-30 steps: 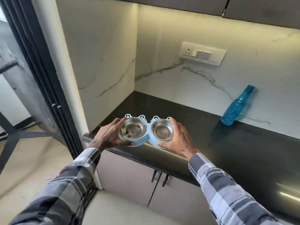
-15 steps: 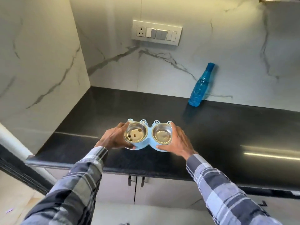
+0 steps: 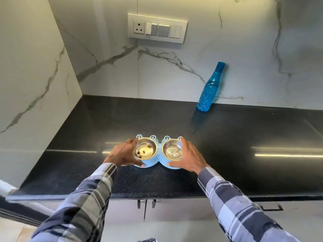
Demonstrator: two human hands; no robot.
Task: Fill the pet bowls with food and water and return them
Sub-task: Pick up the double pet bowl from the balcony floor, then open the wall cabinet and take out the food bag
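Now both hands grip the feeder (image 3: 158, 164) on the bench (image 3: 244, 137): left hand (image 3: 122, 154) and right hand (image 3: 189, 158) at its ends.

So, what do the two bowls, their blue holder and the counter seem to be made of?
Bowls: probably polished steel, mirror-like shine. Blue holder: likely plastic, smooth moulded pastel surface. Counter: seemingly polished black stone, speckled, reflecting light streaks.
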